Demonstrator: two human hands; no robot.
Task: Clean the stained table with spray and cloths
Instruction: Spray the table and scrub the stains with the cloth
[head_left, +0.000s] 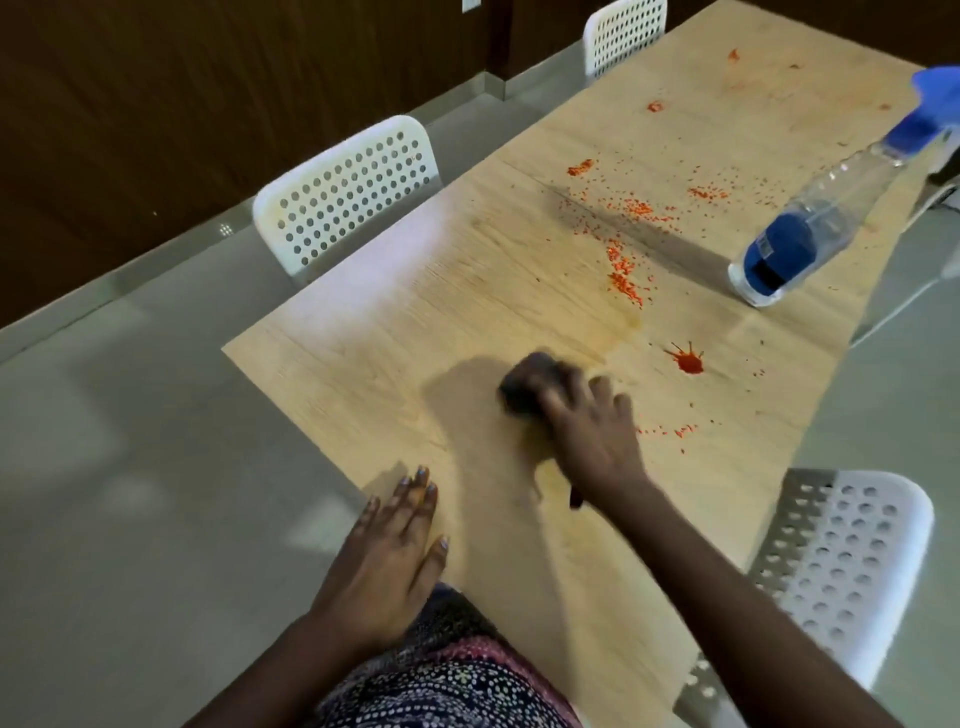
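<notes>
Table (363, 332) near end looks wiped; red stains (690, 362) lie beyond and right of the dark cloth (524, 387). Risk: wiping through the wet splat smears it onto the clean part; a long stroke could knock the spray bottle (795, 228) at the right edge. Right hand (592, 431) presses the cloth, fingers curled over it, blurred. Left hand (395, 545) lies flat, fingers straight, on the near corner.

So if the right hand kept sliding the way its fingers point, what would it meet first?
Likely nothing: the right hand, pressing the dark cloth, points up-left over bare table. The white chair stands beyond the edge.
</notes>
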